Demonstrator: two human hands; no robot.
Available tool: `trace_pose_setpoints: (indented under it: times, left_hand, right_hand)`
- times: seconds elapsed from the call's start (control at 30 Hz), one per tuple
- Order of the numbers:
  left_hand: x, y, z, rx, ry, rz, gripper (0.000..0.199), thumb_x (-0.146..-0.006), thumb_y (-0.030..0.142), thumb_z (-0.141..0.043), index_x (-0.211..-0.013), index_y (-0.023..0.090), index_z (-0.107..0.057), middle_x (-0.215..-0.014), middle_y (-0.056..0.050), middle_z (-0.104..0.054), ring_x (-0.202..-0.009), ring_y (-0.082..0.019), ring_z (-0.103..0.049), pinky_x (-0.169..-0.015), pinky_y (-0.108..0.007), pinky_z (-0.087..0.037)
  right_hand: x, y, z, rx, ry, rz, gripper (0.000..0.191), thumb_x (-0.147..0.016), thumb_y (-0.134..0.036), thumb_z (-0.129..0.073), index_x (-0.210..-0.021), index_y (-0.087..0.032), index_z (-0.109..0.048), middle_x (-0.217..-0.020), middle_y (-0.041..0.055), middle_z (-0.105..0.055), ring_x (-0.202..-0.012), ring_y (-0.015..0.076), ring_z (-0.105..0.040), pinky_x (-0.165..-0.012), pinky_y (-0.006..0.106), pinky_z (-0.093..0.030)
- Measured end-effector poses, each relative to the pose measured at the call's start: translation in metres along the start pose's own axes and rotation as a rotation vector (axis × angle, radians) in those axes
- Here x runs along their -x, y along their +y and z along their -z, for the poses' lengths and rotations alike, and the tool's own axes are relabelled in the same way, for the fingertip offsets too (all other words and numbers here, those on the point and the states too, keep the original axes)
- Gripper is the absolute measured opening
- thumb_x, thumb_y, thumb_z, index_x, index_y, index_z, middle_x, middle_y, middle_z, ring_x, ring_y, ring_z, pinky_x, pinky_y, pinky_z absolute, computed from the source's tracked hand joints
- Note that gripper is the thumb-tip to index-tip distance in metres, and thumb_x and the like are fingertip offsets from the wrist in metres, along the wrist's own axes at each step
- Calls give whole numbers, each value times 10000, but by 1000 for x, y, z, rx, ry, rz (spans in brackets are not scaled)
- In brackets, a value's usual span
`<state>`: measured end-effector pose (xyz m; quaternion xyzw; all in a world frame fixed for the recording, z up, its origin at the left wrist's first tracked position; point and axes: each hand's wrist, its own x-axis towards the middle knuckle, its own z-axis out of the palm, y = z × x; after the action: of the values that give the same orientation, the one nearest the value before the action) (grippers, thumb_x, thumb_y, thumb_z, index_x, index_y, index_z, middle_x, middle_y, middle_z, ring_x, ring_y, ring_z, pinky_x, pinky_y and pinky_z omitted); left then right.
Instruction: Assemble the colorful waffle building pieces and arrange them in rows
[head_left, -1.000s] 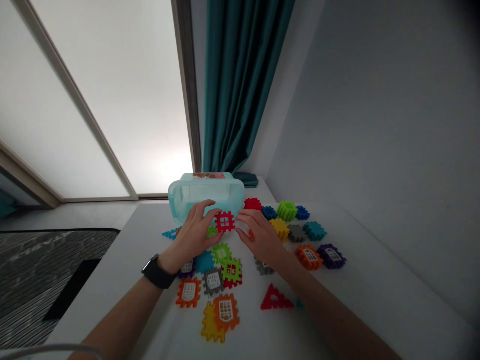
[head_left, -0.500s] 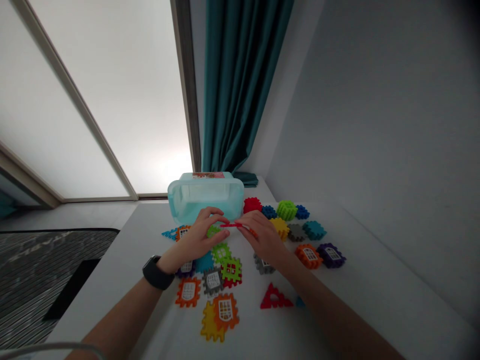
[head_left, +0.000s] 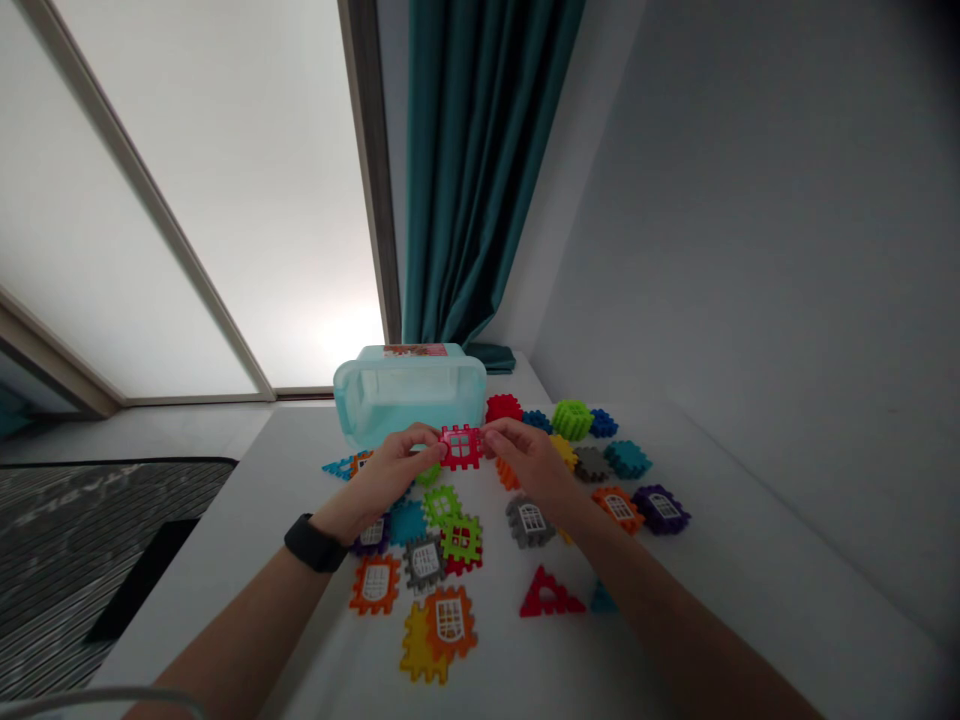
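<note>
A red square waffle block with a window grid (head_left: 460, 447) stands upright, its face toward me, in front of an aqua plastic box (head_left: 409, 397). My left hand (head_left: 394, 465) pinches its left edge, and my right hand (head_left: 525, 460) pinches its right edge. Below my left hand lies a small green block (head_left: 428, 475). An orange block (head_left: 508, 474) lies partly hidden beneath my right hand, with a yellow block (head_left: 562, 451) beyond it. A grey window block (head_left: 529, 522) lies just below my right wrist.
Several more bright interlocking blocks cover the white table (head_left: 480, 660), including a red triangle (head_left: 550, 595) and a lime gear (head_left: 572, 420). A grey wall runs along the right side. Beyond the left edge is a dark striped floor mat (head_left: 90, 540).
The red block, edge-on between my hands before, now faces me, held by both hands. My right hand has moved up and away from the grey block, uncovering it.
</note>
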<state>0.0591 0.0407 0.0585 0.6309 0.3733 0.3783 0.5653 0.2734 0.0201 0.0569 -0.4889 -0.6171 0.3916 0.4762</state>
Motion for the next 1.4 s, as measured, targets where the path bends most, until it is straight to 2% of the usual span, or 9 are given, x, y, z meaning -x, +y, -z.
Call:
trace_pose_setpoints:
  times: [0.3, 0.37, 0.47, 0.63, 0.93, 1.07, 1.17, 1.23, 1.4]
  left_hand:
    - [2, 4, -1, -29, 8, 56, 348, -845, 520, -637, -780, 179, -612, -859, -18, -612, -807, -174, -563, -720, -273, -475]
    - [2, 4, -1, -53, 31, 73, 389, -875, 567, -576, -832, 183, -626, -839, -20, -630, -807, -187, -581, -709, -278, -482]
    - [4, 6, 1, -149, 61, 36, 432, -912, 592, -503, -906, 190, -660, -913, -39, -675, -874, -212, -606, -743, -299, -502]
    - [5, 9, 7, -295, -37, -35, 426, -960, 551, -448, -972, 195, -680, -1033, -54, -698, -983, -232, -619, -903, -359, -503]
    - [0, 2, 9, -359, -124, -100, 308, -950, 478, -527, -983, 217, -688, -1105, -63, -664, -1032, -228, -621, -922, -364, -519]
    - [-4, -8, 12, -500, 3, -302, 267, -908, 453, -626, -1018, 211, -653, -1114, -73, -601, -1042, -229, -604, -916, -387, -532]
    - [-5, -18, 16, -750, 152, -541, 363, -853, 456, -726, -1101, 208, -636, -1193, -107, -547, -1146, -281, -549, -1021, -483, -466]
    - [-5, -25, 19, -884, 163, -653, 430, -842, 482, -740, -1161, 217, -626, -1244, -126, -527, -1194, -310, -517, -1042, -516, -440]
    - [-3, -32, 22, -966, 162, -713, 471, -864, 523, -692, -1226, 234, -609, -1258, -131, -516, -1183, -312, -519, -1022, -506, -459]
  right_hand:
    - [1, 2, 0, 31, -77, -36, 257, -847, -442, -632, -763, -200, -609, -698, -19, -598, -642, 140, -557, -603, 272, -467]
    - [1, 3, 1, 86, -57, 41, 208, -879, -391, -603, -786, -205, -605, -730, -13, -601, -671, 148, -574, -642, 287, -487]
    - [3, 5, 2, 245, 19, 294, 145, -923, -315, -572, -832, -213, -619, -829, 21, -619, -785, 178, -608, -744, 329, -514]
    - [7, 10, 1, 499, 104, 657, 144, -991, -255, -527, -961, -225, -664, -925, 69, -632, -899, 215, -611, -828, 381, -528]
    - [8, 22, 0, 597, 73, 723, 119, -999, -239, -537, -1042, -249, -648, -975, 67, -629, -941, 211, -625, -842, 381, -556]
    - [6, 19, 3, 619, -2, 687, 164, -966, -291, -595, -1120, -236, -607, -1083, 92, -637, -1037, 238, -621, -921, 427, -550]
    - [5, 19, 4, 628, -72, 666, 338, -923, -337, -657, -1224, -227, -548, -1241, 122, -609, -1187, 268, -577, -1012, 473, -516]
    - [5, 20, 4, 638, -93, 659, 344, -926, -327, -650, -1238, -231, -540, -1279, 125, -600, -1217, 269, -566, -1034, 482, -506]
    - [5, 24, 4, 683, -97, 675, 302, -926, -300, -648, -1211, -241, -569, -1279, 124, -608, -1201, 272, -584, -1023, 489, -514]
